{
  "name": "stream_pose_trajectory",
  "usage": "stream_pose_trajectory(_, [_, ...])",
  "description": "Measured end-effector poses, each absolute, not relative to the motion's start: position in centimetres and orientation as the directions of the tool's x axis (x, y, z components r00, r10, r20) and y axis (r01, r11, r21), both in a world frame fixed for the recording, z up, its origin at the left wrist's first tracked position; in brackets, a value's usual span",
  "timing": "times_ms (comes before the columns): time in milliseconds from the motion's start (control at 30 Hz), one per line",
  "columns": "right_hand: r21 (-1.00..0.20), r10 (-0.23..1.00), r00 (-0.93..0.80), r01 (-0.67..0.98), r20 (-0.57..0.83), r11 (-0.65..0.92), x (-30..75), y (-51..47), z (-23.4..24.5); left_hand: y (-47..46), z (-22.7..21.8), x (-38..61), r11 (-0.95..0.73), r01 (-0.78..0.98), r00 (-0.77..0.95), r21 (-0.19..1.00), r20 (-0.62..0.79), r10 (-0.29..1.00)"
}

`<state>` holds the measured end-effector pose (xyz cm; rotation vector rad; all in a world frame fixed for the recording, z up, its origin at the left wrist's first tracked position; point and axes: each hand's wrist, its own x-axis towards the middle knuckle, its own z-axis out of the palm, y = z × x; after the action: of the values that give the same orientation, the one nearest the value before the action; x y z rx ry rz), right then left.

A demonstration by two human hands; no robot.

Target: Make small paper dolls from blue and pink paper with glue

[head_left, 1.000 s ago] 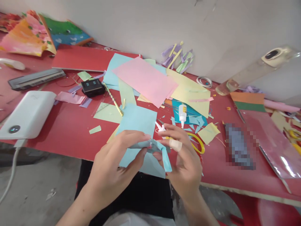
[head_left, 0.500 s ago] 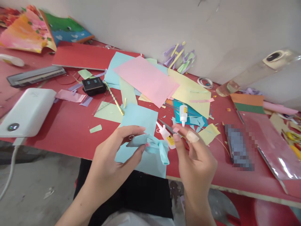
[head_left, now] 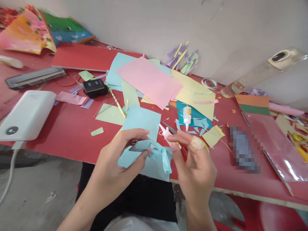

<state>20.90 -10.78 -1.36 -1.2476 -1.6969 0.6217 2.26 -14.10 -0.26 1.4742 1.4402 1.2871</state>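
Note:
My left hand (head_left: 115,163) pinches a folded light-blue paper piece (head_left: 156,152) above the table's front edge, its rolled end hanging down. My right hand (head_left: 194,160), with a plaster on one finger, is closed around a small white glue bottle (head_left: 166,132), nozzle pointing up and left, just right of the paper piece. Under both hands lies a light-blue sheet (head_left: 141,123) on the red table (head_left: 69,131). A second glue bottle (head_left: 186,116) lies beyond my right hand.
Pink (head_left: 149,80), yellow (head_left: 194,94) and blue sheets lie stacked at mid table with paper scraps around. A white device (head_left: 26,114), a black box (head_left: 95,87) and a grey tool (head_left: 33,77) sit left. Yellow-handled scissors (head_left: 205,146) show behind my right hand.
My right hand let go of the paper piece, picked up the small glue bottle from the table and has brought it close to the paper. My left hand kept holding the paper.

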Motion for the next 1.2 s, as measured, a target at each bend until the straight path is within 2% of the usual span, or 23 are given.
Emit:
stream_pose_trajectory(67, [-0.816, 0.914, -0.221, 0.414, 0.341, 0.405, 20.8, -11.2, -1.3, -14.1, -0.3, 2.3, -0.152, 0.29, -0.106, 0.945, 0.189, 0.976])
stream_pose_trajectory(133, [-0.821, 0.904, -0.279, 0.391, 0.325, 0.416, 20.5, -11.8, -1.3, -14.2, -0.3, 2.3, -0.168, 0.311, -0.092, 0.935, 0.206, 0.974])
stream_pose_trajectory(300, [-0.844, 0.912, -0.173, 0.347, 0.372, 0.41, 19.0, -12.5, -1.5, -14.4, 0.0, 2.4, -0.229, 0.375, -0.052, 0.898, 0.267, 0.962])
stream_pose_trajectory(433, [-0.888, 0.93, -0.119, 0.276, 0.348, 0.368, 18.3, -12.6, -1.3, -14.6, -0.1, 2.5, -0.262, 0.378, -0.051, 0.888, 0.302, 0.952])
stream_pose_trajectory(733, [-0.965, 0.972, -0.074, 0.125, 0.223, 0.231, 18.0, -12.7, -0.8, -14.6, -0.9, 2.8, -0.223, 0.162, -0.111, 0.961, 0.242, 0.964])
stream_pose_trajectory(1000, [-0.972, 0.981, -0.024, 0.132, 0.192, 0.193, 17.9, -12.6, -0.6, -14.4, -0.9, 3.1, -0.195, 0.071, -0.114, 0.978, 0.202, 0.973])
stream_pose_trajectory(1200, [-0.975, 0.983, 0.004, 0.13, 0.183, 0.181, 17.9, -12.5, -0.8, -14.5, -0.6, 3.0, -0.145, 0.02, -0.049, 0.989, 0.145, 0.988])
